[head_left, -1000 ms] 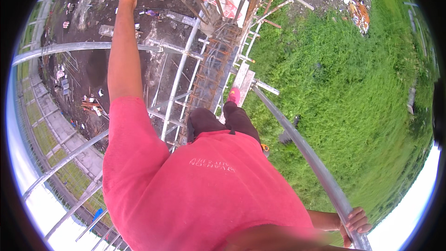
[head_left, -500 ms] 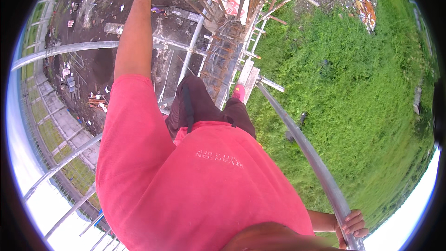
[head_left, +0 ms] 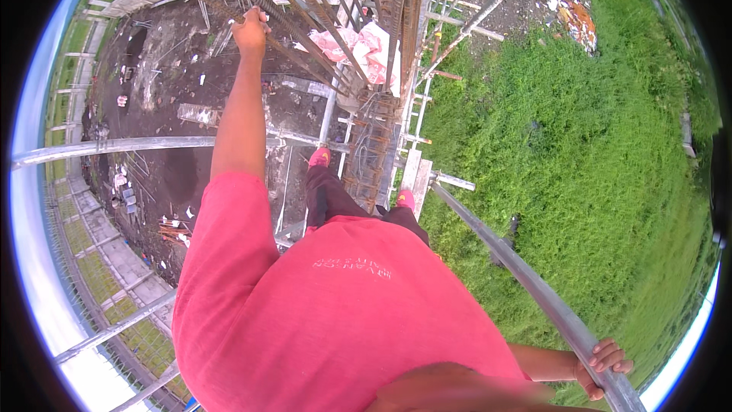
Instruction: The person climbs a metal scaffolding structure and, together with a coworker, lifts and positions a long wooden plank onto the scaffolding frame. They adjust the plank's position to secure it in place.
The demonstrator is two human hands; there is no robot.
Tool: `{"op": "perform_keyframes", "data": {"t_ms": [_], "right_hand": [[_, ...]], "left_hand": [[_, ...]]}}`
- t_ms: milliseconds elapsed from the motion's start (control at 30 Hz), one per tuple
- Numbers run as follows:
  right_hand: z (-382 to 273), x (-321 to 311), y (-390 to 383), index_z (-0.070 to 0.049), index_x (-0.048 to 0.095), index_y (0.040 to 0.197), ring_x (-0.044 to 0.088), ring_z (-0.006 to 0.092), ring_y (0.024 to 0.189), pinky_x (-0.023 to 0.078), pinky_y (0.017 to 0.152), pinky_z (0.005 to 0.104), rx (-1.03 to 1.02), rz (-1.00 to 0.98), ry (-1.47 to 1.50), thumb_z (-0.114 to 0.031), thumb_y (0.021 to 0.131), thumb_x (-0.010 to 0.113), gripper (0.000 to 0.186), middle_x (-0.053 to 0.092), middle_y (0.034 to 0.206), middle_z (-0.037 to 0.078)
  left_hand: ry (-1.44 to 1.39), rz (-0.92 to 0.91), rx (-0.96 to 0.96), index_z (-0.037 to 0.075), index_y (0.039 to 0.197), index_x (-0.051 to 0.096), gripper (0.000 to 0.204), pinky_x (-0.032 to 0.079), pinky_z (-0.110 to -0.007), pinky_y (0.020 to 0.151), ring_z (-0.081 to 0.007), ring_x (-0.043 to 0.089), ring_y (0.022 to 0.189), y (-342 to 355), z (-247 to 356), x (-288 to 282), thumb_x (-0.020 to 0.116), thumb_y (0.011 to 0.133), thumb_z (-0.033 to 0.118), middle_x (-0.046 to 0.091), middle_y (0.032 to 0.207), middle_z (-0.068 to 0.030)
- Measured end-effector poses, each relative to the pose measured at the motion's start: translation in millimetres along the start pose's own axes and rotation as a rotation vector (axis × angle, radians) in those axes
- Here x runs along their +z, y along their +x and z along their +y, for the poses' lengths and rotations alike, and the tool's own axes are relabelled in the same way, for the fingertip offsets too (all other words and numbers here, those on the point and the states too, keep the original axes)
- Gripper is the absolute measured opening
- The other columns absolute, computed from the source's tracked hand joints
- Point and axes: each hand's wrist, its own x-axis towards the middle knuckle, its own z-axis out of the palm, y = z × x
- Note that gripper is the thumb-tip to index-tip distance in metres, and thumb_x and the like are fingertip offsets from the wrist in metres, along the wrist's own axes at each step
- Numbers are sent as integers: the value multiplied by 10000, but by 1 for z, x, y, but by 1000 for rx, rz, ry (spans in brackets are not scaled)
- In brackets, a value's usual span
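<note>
My left arm stretches ahead, and my left hand (head_left: 250,32) is closed round a rusty ribbed rebar (head_left: 293,56) that leans out from a bundle of upright bars. Low on the right, my right hand (head_left: 605,366) wraps its fingers over a grey metal pipe (head_left: 526,278), which slants up toward the planks by my foot. My left foot, in a pink shoe (head_left: 320,157), rests by the scaffold pipes. The other pink shoe (head_left: 406,199) stands at a narrow wooden plank (head_left: 420,181). Between my feet runs a beam form with a rebar cage (head_left: 371,137).
Far below on the left lies dark muddy ground (head_left: 164,114) with scattered debris. Tall green grass (head_left: 534,122) spreads below on the right. A metal pipe (head_left: 114,148) crosses at left. Pink and white sacks (head_left: 370,52) sit behind the rebars; scaffold bars (head_left: 488,11) rise ahead.
My left foot has come into view beside the beam as my left leg straightened. The view has shifted, showing more of the rebars and my left hand. My right hand still grips the pipe.
</note>
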Motion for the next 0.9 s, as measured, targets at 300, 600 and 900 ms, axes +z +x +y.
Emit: {"op": "perform_keyframes", "data": {"t_ms": [300, 600, 900], "right_hand": [[10, 35, -4, 13, 555, 1003, 655, 277, 764, 551, 743, 410, -322, 776, -561, -406, 780, 778, 524, 622, 815, 170], [115, 220, 148, 102, 571, 1020, 691, 384, 891, 628, 763, 469, -1033, 676, -843, -205, 913, 632, 331, 669, 945, 269], [368, 607, 159, -2, 196, 1549, 404, 386, 1382, 330, 1142, 457, -86, -505, -466, -214, 712, 837, 1076, 400, 1470, 277]], "left_hand": [[10, 38, 55, 6, 666, 620, 280, 411, -294, 426, -120, 503, 436, -4, -1, 4, 610, 886, 180, 576, 570, -40], [179, -1, 99, -8, 628, 646, 333, 476, -384, 611, -219, 620, 559, -19, 3, -9, 588, 845, 238, 614, 564, -119], [206, -239, 104, -24, 820, 639, 365, 471, -429, 638, -274, 615, 654, -27, 14, -32, 624, 910, 330, 627, 690, -176]]}}
